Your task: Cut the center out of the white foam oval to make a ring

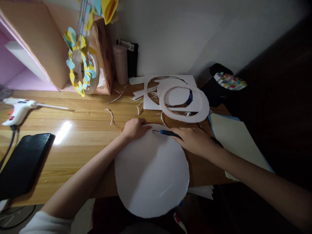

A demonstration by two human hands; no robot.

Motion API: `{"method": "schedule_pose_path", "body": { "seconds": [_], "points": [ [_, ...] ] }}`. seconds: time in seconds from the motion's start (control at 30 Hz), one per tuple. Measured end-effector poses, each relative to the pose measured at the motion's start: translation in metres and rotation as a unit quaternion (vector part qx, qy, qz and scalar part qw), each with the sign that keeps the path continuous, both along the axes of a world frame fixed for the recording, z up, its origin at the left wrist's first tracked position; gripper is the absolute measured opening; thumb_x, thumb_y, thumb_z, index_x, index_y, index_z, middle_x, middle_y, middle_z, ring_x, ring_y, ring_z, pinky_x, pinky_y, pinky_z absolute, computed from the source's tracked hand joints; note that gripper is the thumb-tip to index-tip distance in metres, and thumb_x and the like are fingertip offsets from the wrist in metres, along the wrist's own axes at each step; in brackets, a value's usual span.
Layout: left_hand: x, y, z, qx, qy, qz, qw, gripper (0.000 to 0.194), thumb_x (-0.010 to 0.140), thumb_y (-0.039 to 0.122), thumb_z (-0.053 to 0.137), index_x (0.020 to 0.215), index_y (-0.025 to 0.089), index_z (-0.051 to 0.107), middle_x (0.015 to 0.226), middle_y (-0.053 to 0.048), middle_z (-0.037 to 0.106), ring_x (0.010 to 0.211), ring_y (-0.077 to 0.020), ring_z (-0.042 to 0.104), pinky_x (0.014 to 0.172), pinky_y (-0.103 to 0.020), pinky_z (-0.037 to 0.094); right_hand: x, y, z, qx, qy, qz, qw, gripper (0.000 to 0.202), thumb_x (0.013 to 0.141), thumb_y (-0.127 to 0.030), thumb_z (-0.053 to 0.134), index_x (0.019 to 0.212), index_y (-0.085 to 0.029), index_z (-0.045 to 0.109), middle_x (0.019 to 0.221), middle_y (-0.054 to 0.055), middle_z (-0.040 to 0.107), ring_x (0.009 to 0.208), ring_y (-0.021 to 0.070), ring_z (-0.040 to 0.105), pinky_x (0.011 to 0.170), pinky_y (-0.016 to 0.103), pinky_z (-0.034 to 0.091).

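Note:
A large white round board point(151, 175), like foam board with a slightly uneven edge, lies partly on the table and juts out past its front edge. My left hand point(136, 129) grips its far left rim, the thumb on top and the other fingers partly hidden. In my right hand point(192, 138) is a slim craft knife point(168, 132) with a dark blue handle. Its thin tip points left and touches or hovers just over the board near the far rim; I cannot tell which. Thin white scraps point(110, 116) lie beyond my left hand.
White ring cutouts point(204, 103) and a cut board point(151, 103) lie behind. To the left are a glue gun point(19, 109) and a black tablet-like device point(24, 162). A marker holder point(214, 87) and pale paper sheets point(239, 136) are right. Yellow-blue paper decorations point(83, 71) hang left.

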State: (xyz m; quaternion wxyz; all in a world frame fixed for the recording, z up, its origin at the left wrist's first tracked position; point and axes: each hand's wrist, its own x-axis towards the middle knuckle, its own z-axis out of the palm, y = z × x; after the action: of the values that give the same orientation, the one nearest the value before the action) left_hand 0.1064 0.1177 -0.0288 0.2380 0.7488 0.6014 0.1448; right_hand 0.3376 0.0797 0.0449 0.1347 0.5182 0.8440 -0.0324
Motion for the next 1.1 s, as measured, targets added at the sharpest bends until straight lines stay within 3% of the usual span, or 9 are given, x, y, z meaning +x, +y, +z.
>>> {"method": "schedule_pose_path", "body": {
  "seconds": [0.2,0.37,0.53,0.77,0.93,1.1],
  "points": [
    [0.0,0.0,0.0,-0.003,0.003,0.005,1.0,0.037,0.083,0.053,0.053,0.087,0.022,0.071,0.083,-0.007,0.072,0.079,-0.0246,0.064,0.067,-0.032,0.044,0.027,-0.007,-0.003,-0.015,0.017,-0.033,0.999,0.026,0.094,-0.035,0.043,0.104,-0.024,0.064,0.082,0.005,0.072,0.073,0.0236,0.067,0.056,0.029,0.041],
    [0.0,0.0,0.001,-0.003,0.002,0.003,1.0,0.037,0.083,0.052,0.052,0.088,0.021,0.071,0.085,-0.008,0.072,0.079,-0.0247,0.064,0.067,-0.032,0.043,0.042,-0.016,0.0,-0.002,0.05,-0.05,0.997,0.029,0.094,-0.037,0.044,0.117,-0.028,0.061,0.092,0.004,0.073,0.08,0.025,0.068,0.058,0.03,0.043],
    [0.0,-0.001,0.002,-0.002,0.002,0.003,1.0,0.036,0.083,0.053,0.052,0.087,0.021,0.07,0.084,-0.007,0.072,0.079,-0.0238,0.064,0.066,-0.031,0.043,0.023,-0.014,-0.001,0.03,0.038,-0.018,0.999,0.03,0.095,-0.038,0.042,0.117,-0.026,0.059,0.1,0.004,0.072,0.085,0.0258,0.068,0.061,0.031,0.043],
    [0.0,-0.001,0.0,-0.001,0.002,0.001,1.0,0.039,0.083,0.054,0.051,0.088,0.02,0.07,0.084,-0.008,0.072,0.077,-0.0247,0.064,0.065,-0.032,0.043,0.003,-0.007,-0.011,0.07,-0.06,0.039,0.995,0.032,0.096,-0.037,0.04,0.118,-0.022,0.059,0.085,0.007,0.07,0.069,0.0237,0.067,0.052,0.029,0.034],
    [0.0,0.0,0.0,-0.001,0.006,0.002,1.0,0.038,0.083,0.052,0.051,0.087,0.02,0.07,0.083,-0.008,0.071,0.078,-0.0255,0.064,0.067,-0.033,0.043,-0.001,-0.014,-0.009,0.064,-0.063,0.024,0.996,0.026,0.094,-0.026,0.043,0.112,-0.02,0.061,0.086,0.008,0.07,0.068,0.0224,0.067,0.052,0.029,0.036],
    [0.001,-0.001,0.0,-0.002,0.008,0.005,1.0,0.037,0.083,0.052,0.052,0.088,0.02,0.07,0.083,-0.008,0.071,0.079,-0.0261,0.064,0.066,-0.032,0.042,-0.006,-0.024,-0.002,0.043,-0.093,-0.013,0.995,0.021,0.094,-0.027,0.043,0.099,-0.019,0.062,0.077,0.008,0.071,0.067,0.0249,0.068,0.049,0.029,0.036]
  ]
}}
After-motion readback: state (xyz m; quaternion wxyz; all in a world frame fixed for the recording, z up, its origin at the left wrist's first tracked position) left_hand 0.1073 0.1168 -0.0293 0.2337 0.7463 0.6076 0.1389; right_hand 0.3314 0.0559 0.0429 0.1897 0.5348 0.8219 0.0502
